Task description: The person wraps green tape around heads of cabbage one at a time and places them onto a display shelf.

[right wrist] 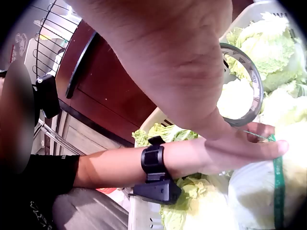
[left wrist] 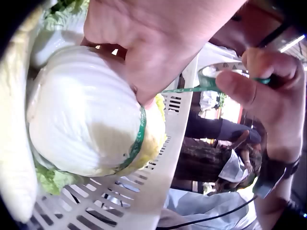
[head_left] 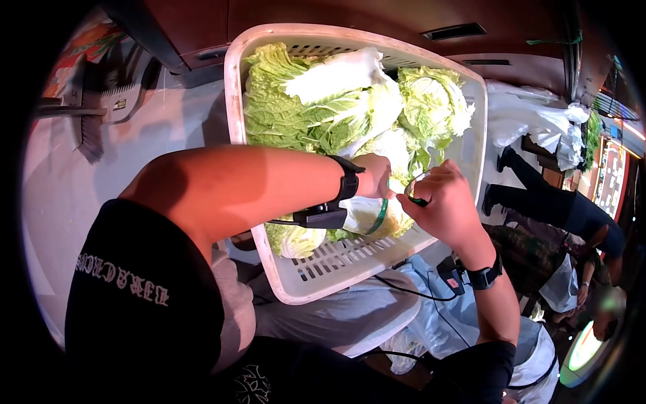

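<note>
A napa cabbage [left wrist: 81, 110] with a pale, ribbed base lies in a white slotted plastic basket [head_left: 237, 94], a band of green tape [left wrist: 138, 139] round it. Over its top, my left hand [head_left: 374, 174] grips the cabbage, the thumb down on the tape. My right hand [head_left: 444, 202] holds a roll of green tape [right wrist: 249, 72] above the basket's right part, fingers curled about the ring. A narrow taut strip runs between the roll and the left thumb in the left wrist view. The left palm hides part of the cabbage.
Several other leafy cabbages [head_left: 434, 104] fill the basket. Dark red cabinets [head_left: 323, 13] stand behind it. A broom [head_left: 89, 131] and dustpan [head_left: 128, 101] are at left. At right are white plastic bags [head_left: 538, 124] and other people [head_left: 558, 202].
</note>
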Available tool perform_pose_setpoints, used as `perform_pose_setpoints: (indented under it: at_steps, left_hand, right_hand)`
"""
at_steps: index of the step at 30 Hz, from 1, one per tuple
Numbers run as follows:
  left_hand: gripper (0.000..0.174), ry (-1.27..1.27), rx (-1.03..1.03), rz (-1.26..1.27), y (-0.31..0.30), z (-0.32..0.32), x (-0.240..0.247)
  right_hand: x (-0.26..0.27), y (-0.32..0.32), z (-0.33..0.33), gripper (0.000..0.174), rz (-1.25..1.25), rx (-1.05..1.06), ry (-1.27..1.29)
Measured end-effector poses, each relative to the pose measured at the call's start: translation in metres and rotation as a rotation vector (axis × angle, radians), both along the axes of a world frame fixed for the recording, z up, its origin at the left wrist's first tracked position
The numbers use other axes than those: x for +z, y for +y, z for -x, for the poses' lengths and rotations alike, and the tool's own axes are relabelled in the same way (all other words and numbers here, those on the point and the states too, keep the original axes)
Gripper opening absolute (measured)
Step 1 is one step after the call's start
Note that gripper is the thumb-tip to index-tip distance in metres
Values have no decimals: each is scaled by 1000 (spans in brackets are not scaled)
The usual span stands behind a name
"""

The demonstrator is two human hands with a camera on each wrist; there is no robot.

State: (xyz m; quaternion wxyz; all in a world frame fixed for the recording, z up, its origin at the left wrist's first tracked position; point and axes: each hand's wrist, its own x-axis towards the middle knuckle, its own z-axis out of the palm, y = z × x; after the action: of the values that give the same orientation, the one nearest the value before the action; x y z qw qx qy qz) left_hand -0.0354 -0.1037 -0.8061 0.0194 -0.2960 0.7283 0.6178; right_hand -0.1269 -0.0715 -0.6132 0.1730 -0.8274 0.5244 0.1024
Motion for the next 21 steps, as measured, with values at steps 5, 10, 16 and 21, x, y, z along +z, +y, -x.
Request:
perform_pose_setpoints:
  at_steps: [5, 10, 16, 21]
  left_hand:
    - [75, 22, 45, -76, -3, -11, 9]
    - [70, 145, 27, -70, 1, -19, 1]
    - [65, 118, -2, -57, 1, -21, 8]
    - [40, 115, -42, 106, 1, -13, 9]
  right_hand:
    - [-16, -11, 19, 36, 176, -161, 64]
    - [-21, -19, 31, 30, 75, -272, 79]
    - [-14, -33, 36, 29, 41, -53, 217]
    - [-15, -18, 10, 30, 8, -265, 121]
